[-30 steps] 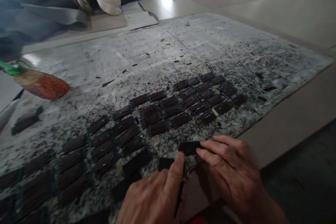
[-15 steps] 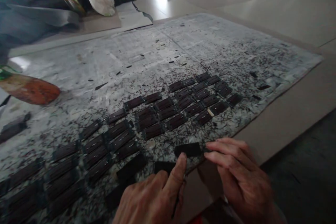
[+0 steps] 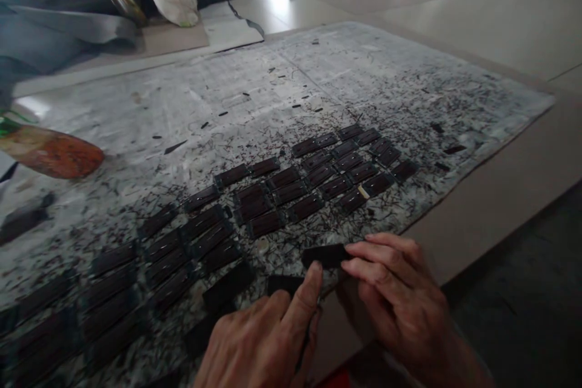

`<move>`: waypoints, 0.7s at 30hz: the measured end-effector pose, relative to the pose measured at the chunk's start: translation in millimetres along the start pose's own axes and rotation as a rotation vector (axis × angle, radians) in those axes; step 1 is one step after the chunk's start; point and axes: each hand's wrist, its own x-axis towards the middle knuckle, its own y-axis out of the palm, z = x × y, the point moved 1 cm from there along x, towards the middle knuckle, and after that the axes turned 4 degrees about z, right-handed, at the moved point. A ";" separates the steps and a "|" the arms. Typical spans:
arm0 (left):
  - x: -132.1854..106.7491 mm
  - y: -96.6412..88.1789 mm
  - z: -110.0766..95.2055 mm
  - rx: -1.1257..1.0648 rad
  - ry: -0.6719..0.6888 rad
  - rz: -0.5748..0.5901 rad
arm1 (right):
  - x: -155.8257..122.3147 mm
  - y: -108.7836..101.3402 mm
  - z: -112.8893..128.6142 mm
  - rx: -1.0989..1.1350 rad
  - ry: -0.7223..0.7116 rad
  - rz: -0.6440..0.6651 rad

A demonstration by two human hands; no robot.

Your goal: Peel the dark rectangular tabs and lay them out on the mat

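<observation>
Right hand back touching black strip; left hand still there; can't tell either grip.

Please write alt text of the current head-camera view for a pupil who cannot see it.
A person's left hand and right hand touch a small dark strip on a pale, scrap-strewn sheet. Rows of dark rectangular pieces lie beyond and to its left.

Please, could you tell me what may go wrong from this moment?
The black strip may shift, because the left hand seems to touch it at a single spot. The right hand, at the strip's right end, might push it askew. Loose dark scraps around the strip could cling to it.
</observation>
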 end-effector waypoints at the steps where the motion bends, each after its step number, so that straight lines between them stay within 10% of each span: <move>1: -0.9 0.3 0.3 0.002 0.015 0.051 | 1.5 -0.1 0.8 0.000 0.009 -0.008; 21: -1.2 -3.7 -0.4 -0.015 -0.003 0.185 | 7.3 4.1 5.5 -0.055 0.096 0.004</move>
